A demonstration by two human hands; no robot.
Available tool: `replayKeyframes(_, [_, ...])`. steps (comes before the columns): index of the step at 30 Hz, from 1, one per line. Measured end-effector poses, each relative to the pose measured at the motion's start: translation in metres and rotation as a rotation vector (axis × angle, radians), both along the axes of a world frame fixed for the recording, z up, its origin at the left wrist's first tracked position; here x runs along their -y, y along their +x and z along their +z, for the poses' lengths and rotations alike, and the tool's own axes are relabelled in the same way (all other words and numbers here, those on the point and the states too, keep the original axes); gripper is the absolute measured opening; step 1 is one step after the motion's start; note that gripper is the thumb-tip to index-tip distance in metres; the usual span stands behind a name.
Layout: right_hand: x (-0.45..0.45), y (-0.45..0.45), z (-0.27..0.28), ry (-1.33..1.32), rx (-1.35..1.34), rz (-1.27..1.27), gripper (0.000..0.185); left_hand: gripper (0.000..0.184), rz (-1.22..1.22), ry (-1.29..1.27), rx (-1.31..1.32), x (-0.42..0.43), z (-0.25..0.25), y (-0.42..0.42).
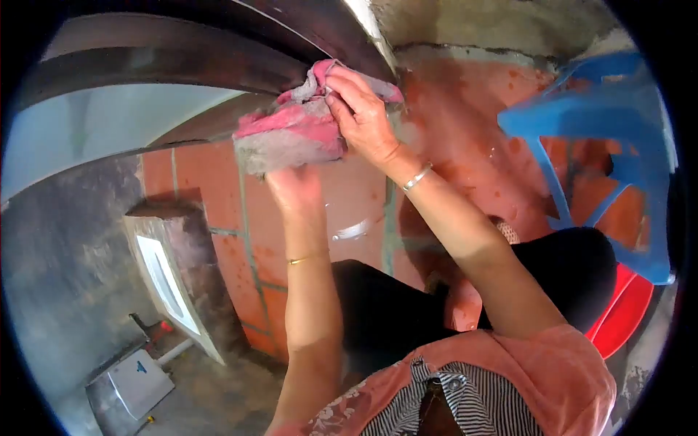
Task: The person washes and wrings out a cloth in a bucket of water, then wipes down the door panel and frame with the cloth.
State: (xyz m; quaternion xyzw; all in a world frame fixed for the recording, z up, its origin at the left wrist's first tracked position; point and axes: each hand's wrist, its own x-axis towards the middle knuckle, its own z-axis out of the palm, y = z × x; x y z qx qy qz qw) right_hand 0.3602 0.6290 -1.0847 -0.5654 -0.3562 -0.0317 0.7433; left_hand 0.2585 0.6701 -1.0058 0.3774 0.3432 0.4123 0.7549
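A damp-looking pink and grey cloth (291, 138) is bunched against the lower edge of a dark brown frame (174, 69). My right hand (363, 120), with a silver bracelet at the wrist, pinches the upper part of the cloth between thumb and fingers. Lower and to the left, my left hand (294, 185) holds the cloth from underneath; its folds cover the fingers. A thin gold bracelet circles the left wrist. Both hands are close together, just above the red tiled floor (214, 178).
On the right stands a blue plastic stool (589, 116), with a red plastic object (622, 309) beneath it. Wet patches mark the tiles. At the lower left are a wall opening with a bright pane (167, 280) and a white box-like object (134, 385).
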Motion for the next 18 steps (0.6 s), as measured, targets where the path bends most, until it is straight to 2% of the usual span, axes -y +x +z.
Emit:
replayKeyframes(3, [-0.002,-0.002,-0.022,-0.064,-0.001,-0.02,0.023,0.048,-0.076,-0.017,-0.124,-0.014,-0.034,-0.01])
replayKeyframes(6, [-0.004,-0.01,-0.094,-0.148,-0.185,-0.054,0.02,0.041,-0.141,-0.13,-0.208,-0.019,-0.062,-0.005])
replayKeyframes(7, [-0.006,-0.007,-0.116,-0.271,-0.25,-0.069,0.019,0.039,-0.127,-0.211,-0.206,-0.02,-0.089,-0.001])
replayKeyframes(8, [-0.005,0.001,-0.122,-0.4,-0.322,-0.08,0.018,0.037,-0.112,-0.298,-0.21,-0.012,-0.092,0.007])
replayKeyframes(9, [-0.005,0.01,-0.13,-0.358,-0.545,0.034,0.016,0.034,-0.076,-0.312,-0.254,-0.008,-0.093,0.009])
replayKeyframes(10, [0.0,0.008,-0.138,-0.329,-0.61,0.044,0.014,0.034,-0.112,-0.269,-0.247,-0.009,-0.092,0.008])
replayKeyframes(12, [0.013,0.01,-0.104,-0.27,-0.718,0.08,0.011,0.034,-0.169,-0.182,-0.212,-0.017,-0.082,0.001])
replayKeyframes(13, [0.017,0.003,-0.077,-0.147,-0.734,0.073,0.01,0.033,-0.086,-0.249,-0.225,-0.008,-0.053,0.006])
replayKeyframes(14, [0.012,-0.004,-0.058,-0.027,-0.662,-0.007,0.012,0.032,-0.067,-0.191,-0.194,-0.003,-0.032,0.006])
replayKeyframes(15, [0.007,-0.007,-0.043,0.045,-0.62,0.06,0.019,0.032,-0.051,-0.134,-0.163,0.001,-0.017,0.006])
replayKeyframes(18, [-0.007,-0.004,-0.008,0.061,-0.375,-0.184,0.024,0.032,-0.053,-0.017,-0.144,-0.01,-0.019,0.004])
